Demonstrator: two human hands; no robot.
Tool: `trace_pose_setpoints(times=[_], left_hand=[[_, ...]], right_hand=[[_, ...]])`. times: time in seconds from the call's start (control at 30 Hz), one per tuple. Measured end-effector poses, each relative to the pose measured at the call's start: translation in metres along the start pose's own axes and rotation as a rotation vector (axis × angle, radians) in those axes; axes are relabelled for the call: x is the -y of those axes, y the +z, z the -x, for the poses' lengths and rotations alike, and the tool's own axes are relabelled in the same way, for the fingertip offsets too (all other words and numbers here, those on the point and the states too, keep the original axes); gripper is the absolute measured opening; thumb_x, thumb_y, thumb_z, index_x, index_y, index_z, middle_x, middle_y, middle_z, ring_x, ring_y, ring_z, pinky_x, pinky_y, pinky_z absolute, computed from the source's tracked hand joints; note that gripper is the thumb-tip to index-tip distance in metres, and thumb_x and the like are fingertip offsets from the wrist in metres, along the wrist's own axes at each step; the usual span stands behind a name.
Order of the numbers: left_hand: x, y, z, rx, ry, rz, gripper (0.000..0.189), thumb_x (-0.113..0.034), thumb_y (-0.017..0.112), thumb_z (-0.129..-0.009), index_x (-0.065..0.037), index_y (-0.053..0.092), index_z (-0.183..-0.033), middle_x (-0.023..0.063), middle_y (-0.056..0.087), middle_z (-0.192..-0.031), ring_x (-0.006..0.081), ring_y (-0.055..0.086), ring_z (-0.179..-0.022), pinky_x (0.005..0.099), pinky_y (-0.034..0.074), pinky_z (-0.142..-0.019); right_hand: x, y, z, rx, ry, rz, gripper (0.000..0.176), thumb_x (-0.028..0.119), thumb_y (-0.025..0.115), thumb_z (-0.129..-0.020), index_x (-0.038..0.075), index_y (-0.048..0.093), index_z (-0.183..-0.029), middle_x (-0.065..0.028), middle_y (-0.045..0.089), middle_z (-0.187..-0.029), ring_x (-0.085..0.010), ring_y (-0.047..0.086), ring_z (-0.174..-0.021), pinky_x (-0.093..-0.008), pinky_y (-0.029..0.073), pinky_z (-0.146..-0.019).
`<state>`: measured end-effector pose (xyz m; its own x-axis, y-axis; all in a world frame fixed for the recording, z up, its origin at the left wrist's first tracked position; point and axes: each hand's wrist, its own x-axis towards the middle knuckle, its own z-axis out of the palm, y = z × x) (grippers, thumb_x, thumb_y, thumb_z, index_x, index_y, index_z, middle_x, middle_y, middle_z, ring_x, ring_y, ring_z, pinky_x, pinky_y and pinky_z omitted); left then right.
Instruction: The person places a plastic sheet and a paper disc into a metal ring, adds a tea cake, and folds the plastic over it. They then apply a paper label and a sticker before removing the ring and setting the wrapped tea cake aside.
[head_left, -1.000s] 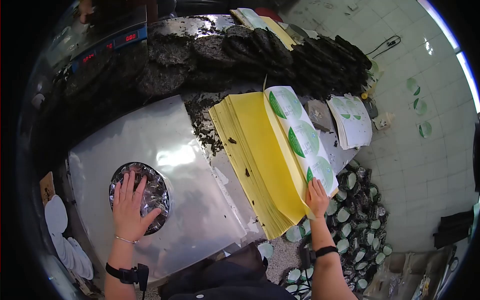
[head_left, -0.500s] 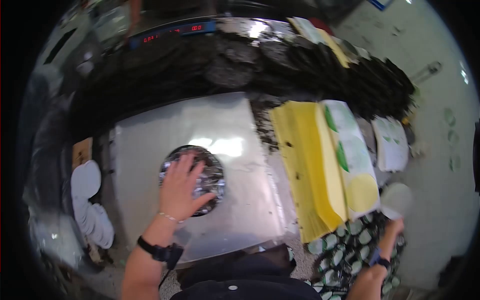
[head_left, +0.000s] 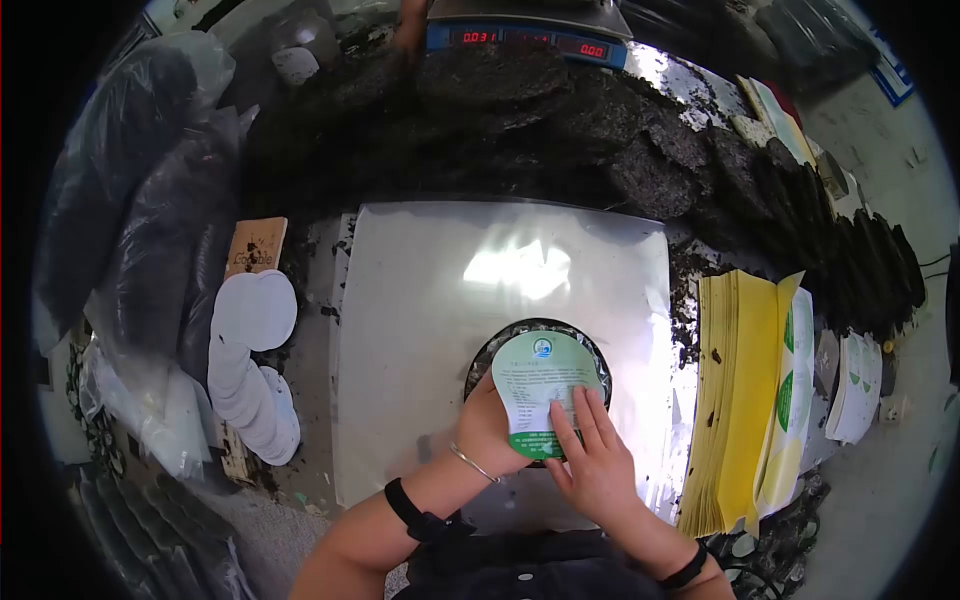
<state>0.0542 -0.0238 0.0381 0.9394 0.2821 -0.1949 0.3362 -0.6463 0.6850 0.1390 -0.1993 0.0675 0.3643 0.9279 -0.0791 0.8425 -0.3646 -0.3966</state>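
A round green-and-white printed label (head_left: 540, 380) lies over a dark round pack (head_left: 480, 362), whose shiny rim shows around it. The pack sits on a metal plate (head_left: 430, 290). My right hand (head_left: 603, 470) holds the label near its lower right edge, fingers straight across its printed face and thumb at its bottom edge. My left hand (head_left: 490, 435) is at the label's lower left, its fingers hidden behind the label, so their grip cannot be made out.
Yellow sheets (head_left: 735, 390) and printed labels (head_left: 793, 400) lie right of the plate. White discs (head_left: 255, 315) overlap on the left, below a brown card (head_left: 257, 245). Dark round cakes (head_left: 650, 175) line the back, before a scale (head_left: 525, 42). Filled plastic bags (head_left: 165, 230) stand far left.
My right hand has come from the far right to the pack, bringing the round label over it. My left hand, spread on the pack before, is now partly behind the label. The view has shifted.
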Motion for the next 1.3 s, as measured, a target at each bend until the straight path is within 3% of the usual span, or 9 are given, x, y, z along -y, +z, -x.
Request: trace_pose_setpoints(times=[0.17, 0.2, 0.43, 0.63, 0.77, 0.9, 1.07, 1.17, 1.3], left_hand=[[-0.007, 0.004, 0.002, -0.015, -0.185, 0.953, 0.054, -0.042, 0.063, -0.094, -0.013, 0.061, -0.140, 0.0099, 0.064, -0.140, 0.0293, 0.058, -0.130, 0.0395, 0.045, -0.112], [0.001, 0.005, 0.006, -0.199, 0.058, 0.126, 0.056, -0.042, 0.064, -0.094, -0.010, 0.060, -0.139, 0.0133, 0.062, -0.139, 0.0316, 0.056, -0.133, 0.0402, 0.044, -0.113], [0.032, -0.040, 0.077, -0.022, 0.430, -0.483, 0.068, -0.055, 0.072, -0.086, 0.001, 0.066, -0.124, 0.0193, 0.064, -0.132, 0.0365, 0.055, -0.132, 0.0462, 0.034, -0.123], [0.041, -0.053, 0.065, 0.241, 0.423, -0.388, 0.069, -0.055, 0.072, -0.087, 0.003, 0.064, -0.122, 0.0184, 0.063, -0.132, 0.0311, 0.052, -0.135, 0.0455, 0.030, -0.125], [0.035, -0.039, 0.117, -0.158, 0.414, -0.424, 0.062, -0.046, 0.077, -0.085, 0.000, 0.062, -0.124, 0.0151, 0.063, -0.133, 0.0314, 0.053, -0.133, 0.0461, 0.029, -0.126], [0.023, -0.034, 0.093, 0.031, 0.279, -0.431, 0.064, -0.047, 0.081, -0.082, 0.000, 0.066, -0.122, 0.0141, 0.060, -0.140, 0.0302, 0.050, -0.139, 0.0528, 0.029, -0.125], [0.057, -0.021, 0.094, -0.149, 0.039, 0.444, 0.032, -0.030, 0.068, -0.097, -0.005, 0.068, -0.117, 0.0157, 0.067, -0.123, 0.0280, 0.055, -0.131, 0.0544, 0.034, -0.122], [0.044, 0.011, 0.051, -0.895, -0.233, 0.696, 0.034, -0.028, 0.057, -0.105, -0.006, 0.066, -0.131, 0.0201, 0.065, -0.137, 0.0308, 0.047, -0.144, 0.0518, 0.027, -0.125], [0.093, 0.033, 0.024, -0.642, -0.145, 0.498, 0.046, -0.033, 0.038, -0.112, -0.003, 0.063, -0.136, 0.0211, 0.064, -0.139, 0.0343, 0.042, -0.149, 0.0439, 0.020, -0.127]], right_hand=[[0.001, -0.052, -0.047, 0.262, -0.013, 0.039, 0.075, 0.039, 0.071, -0.091, 0.007, 0.047, -0.154, -0.0261, 0.043, -0.158, -0.0370, 0.043, -0.148, -0.0487, 0.038, -0.119], [-0.007, -0.028, -0.073, 0.104, -0.101, 0.053, 0.073, 0.038, 0.068, -0.094, 0.006, 0.045, -0.155, -0.0238, 0.042, -0.160, -0.0357, 0.042, -0.149, -0.0480, 0.034, -0.121], [-0.001, 0.010, -0.083, -0.047, -0.192, 0.158, 0.069, 0.036, 0.058, -0.100, 0.009, 0.038, -0.160, -0.0142, 0.036, -0.167, -0.0287, 0.034, -0.154, -0.0447, 0.024, -0.127], [0.004, 0.019, -0.080, -0.036, -0.314, 0.210, 0.070, 0.037, 0.056, -0.102, 0.005, 0.036, -0.160, -0.0149, 0.036, -0.167, -0.0290, 0.033, -0.155, -0.0455, 0.021, -0.128], [-0.004, 0.021, -0.082, -0.068, -0.364, 0.157, 0.069, 0.035, 0.054, -0.102, 0.004, 0.035, -0.160, -0.0182, 0.035, -0.166, -0.0322, 0.032, -0.155, -0.0473, 0.021, -0.128], [0.002, 0.027, -0.075, -0.051, -0.385, 0.143, 0.069, 0.035, 0.054, -0.102, 0.005, 0.034, -0.161, -0.0176, 0.033, -0.168, -0.0354, 0.029, -0.156, -0.0495, 0.019, -0.128], [0.008, 0.026, -0.063, -0.002, -0.477, 0.175, 0.064, 0.051, 0.052, -0.103, 0.032, 0.038, -0.162, -0.0156, 0.029, -0.170, -0.0436, 0.024, -0.156, -0.0598, 0.014, -0.126], [0.023, 0.031, -0.060, -0.033, -0.422, 0.161, 0.064, 0.055, 0.053, -0.101, 0.031, 0.043, -0.159, -0.0157, 0.032, -0.168, -0.0422, 0.024, -0.157, -0.0623, 0.016, -0.125], [0.000, 0.005, -0.012, 0.380, -0.570, -0.089, 0.061, 0.031, 0.055, -0.102, 0.018, 0.041, -0.160, -0.0182, 0.031, -0.168, -0.0390, 0.026, -0.156, -0.0560, 0.024, -0.125]])
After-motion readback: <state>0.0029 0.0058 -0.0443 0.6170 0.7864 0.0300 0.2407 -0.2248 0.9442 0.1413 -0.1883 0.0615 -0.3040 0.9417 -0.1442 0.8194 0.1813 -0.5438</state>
